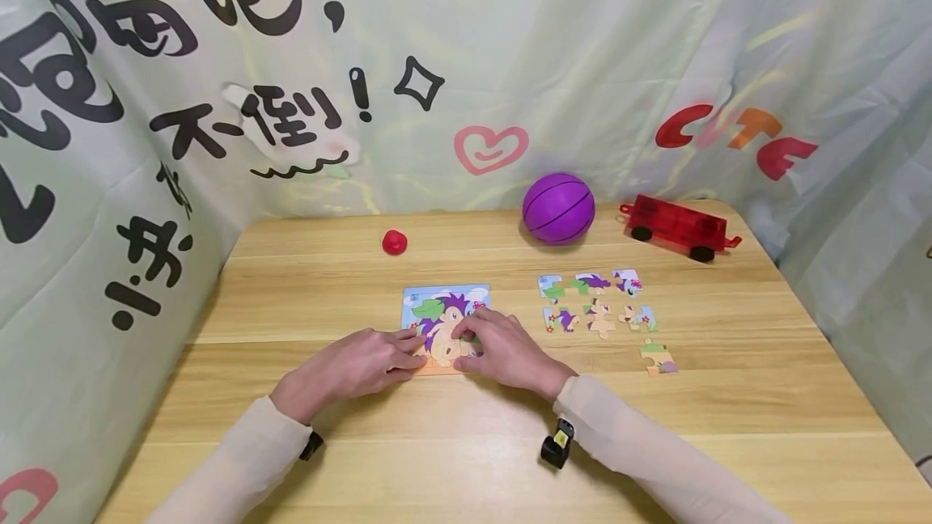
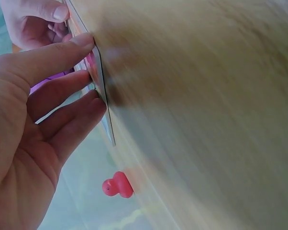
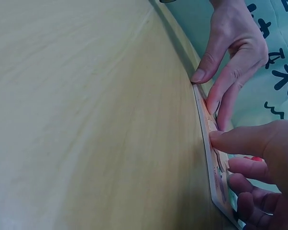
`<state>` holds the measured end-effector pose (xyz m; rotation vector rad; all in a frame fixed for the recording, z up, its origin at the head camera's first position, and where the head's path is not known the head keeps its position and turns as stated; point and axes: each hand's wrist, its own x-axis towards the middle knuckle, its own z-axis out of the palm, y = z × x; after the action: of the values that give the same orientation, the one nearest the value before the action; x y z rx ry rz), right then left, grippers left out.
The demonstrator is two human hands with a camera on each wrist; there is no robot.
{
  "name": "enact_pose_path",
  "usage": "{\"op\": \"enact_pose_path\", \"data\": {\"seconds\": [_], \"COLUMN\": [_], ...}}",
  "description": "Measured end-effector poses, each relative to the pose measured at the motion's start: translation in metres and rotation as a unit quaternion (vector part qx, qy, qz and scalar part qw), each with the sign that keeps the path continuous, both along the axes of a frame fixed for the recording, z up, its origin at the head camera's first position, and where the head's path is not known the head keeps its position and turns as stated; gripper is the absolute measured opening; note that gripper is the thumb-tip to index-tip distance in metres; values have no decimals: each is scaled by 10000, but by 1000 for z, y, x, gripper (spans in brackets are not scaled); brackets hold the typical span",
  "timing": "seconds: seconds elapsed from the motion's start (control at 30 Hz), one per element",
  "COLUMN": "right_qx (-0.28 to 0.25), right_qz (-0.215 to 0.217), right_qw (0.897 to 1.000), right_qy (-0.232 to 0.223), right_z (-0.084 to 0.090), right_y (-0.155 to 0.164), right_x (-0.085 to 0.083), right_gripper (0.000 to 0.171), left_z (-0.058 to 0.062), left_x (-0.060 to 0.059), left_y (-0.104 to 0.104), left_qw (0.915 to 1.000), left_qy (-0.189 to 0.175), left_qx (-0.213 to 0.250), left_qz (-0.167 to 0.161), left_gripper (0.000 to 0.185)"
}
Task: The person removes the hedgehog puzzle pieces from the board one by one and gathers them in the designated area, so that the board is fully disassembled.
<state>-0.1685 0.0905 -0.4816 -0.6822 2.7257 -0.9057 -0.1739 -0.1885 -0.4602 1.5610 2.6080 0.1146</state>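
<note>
A jigsaw board (image 1: 446, 297) with a purple-haired cartoon figure lies flat on the table, its lower part partly hidden by both hands. My left hand (image 1: 367, 361) rests its fingertips on the board's left side; in the left wrist view, its thumb (image 2: 62, 55) touches the near edge. Over the lower right of the board, my right hand (image 1: 510, 350) has thumb and fingers bent together around a cream-coloured puzzle piece (image 1: 446, 349). That piece lies low against the board, and the fingers hide part of its outline.
Several loose puzzle pieces (image 1: 601, 319) lie in rows to the right of the board. Behind stand a small red rubber duck (image 1: 395, 242), a purple ball (image 1: 558, 209) and a red toy wagon (image 1: 677, 226). A printed curtain (image 1: 408, 14) hangs along the table's back and sides.
</note>
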Motion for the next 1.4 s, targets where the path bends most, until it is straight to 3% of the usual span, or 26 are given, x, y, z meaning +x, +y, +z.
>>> {"op": "enact_pose_path", "data": {"seconds": [0.37,0.63,1.2,1.4], "right_qx": [-299,-361,-344,-377], "right_qz": [-29,156,-9,-41], "right_qw": [9993,9992,9994,9993], "right_qy": [-238,-104,-61,68], "right_z": [-1,-1,-1,-2], "right_y": [0,3,4,8], "right_x": [0,1,1,6], "right_gripper": [38,27,36,29], "left_z": [0,1,2,1], "left_x": [0,0,1,1], "left_y": [0,-1,1,1], "left_qw": [10000,9998,9996,9995], "left_qy": [-72,-136,-217,-249], "left_qx": [2,-62,-104,-24], "left_qz": [26,109,159,211], "left_gripper": [31,32,33,31]}}
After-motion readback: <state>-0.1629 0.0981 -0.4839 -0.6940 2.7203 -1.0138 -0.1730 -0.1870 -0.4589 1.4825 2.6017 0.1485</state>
